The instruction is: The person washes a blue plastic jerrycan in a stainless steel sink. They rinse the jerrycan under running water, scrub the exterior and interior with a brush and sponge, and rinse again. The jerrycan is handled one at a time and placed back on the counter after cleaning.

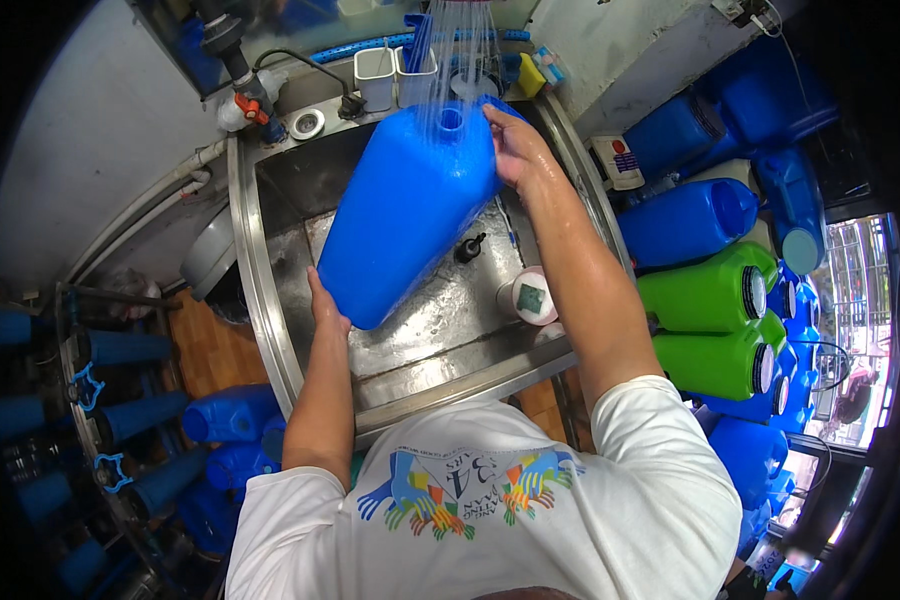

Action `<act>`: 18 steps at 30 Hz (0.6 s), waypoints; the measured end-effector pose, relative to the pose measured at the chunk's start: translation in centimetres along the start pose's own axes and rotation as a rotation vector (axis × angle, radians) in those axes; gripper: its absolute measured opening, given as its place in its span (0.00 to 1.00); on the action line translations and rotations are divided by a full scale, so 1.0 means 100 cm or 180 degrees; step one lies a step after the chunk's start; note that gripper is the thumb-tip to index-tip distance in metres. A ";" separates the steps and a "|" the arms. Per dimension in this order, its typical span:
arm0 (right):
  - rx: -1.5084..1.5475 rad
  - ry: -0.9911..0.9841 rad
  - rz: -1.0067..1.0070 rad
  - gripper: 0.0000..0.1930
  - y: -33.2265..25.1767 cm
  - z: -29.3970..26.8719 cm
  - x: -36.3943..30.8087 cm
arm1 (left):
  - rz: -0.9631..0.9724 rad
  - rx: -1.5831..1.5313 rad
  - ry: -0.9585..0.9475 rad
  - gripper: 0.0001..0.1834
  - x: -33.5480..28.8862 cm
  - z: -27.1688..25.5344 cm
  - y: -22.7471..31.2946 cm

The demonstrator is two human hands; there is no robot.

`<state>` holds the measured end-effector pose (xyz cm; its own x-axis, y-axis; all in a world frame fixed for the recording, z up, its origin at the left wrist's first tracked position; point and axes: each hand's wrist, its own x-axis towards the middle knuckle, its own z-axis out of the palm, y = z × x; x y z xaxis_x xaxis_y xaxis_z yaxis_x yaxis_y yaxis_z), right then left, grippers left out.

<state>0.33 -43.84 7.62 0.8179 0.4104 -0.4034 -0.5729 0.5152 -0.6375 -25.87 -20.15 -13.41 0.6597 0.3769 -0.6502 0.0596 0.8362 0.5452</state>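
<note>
A large blue plastic water jug (410,210) lies tilted across the steel sink (258,300), its uncapped mouth toward the far side. Streams of water (458,55) fall from above onto the mouth and shoulder. My left hand (327,305) grips the near bottom corner, thumb along the side and the other fingers hidden beneath. My right hand (515,148) holds the far right shoulder by the mouth, where some fingers are out of sight. In the basin beside the jug are a small black nozzle-like piece (469,248) and a round pinkish-white container (532,299) with a green pad on top.
White bins (375,80) and a yellow item (531,76) stand behind the sink. At back left rises a pipe with an orange valve handle (250,107). Green jugs (705,365) and blue jugs (685,222) are stacked at right. A bottle rack (80,370) stands at left.
</note>
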 end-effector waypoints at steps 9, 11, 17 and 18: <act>-0.0318 -0.0049 0.0184 0.09 0.033 0.011 0.015 | 0.0311 0.0469 0.0558 0.36 0.018 -0.016 -0.006; -0.0544 0.0076 0.0281 0.10 0.060 0.015 0.018 | 0.0673 0.0935 0.0468 0.34 0.018 -0.013 -0.003; -0.4067 -0.0964 0.0095 0.23 0.136 0.019 0.006 | 0.2753 0.2756 0.0020 0.29 -0.009 0.022 0.047; -0.5213 -0.1122 -0.0138 0.25 0.137 0.018 0.006 | 0.3070 0.2839 0.0171 0.29 -0.015 0.028 0.057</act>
<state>-7.16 -35.17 -0.18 0.6491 0.6722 -0.3561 0.2909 -0.6519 -0.7003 -24.40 -17.06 -7.86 0.6861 0.7034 0.1858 0.0690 -0.3172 0.9459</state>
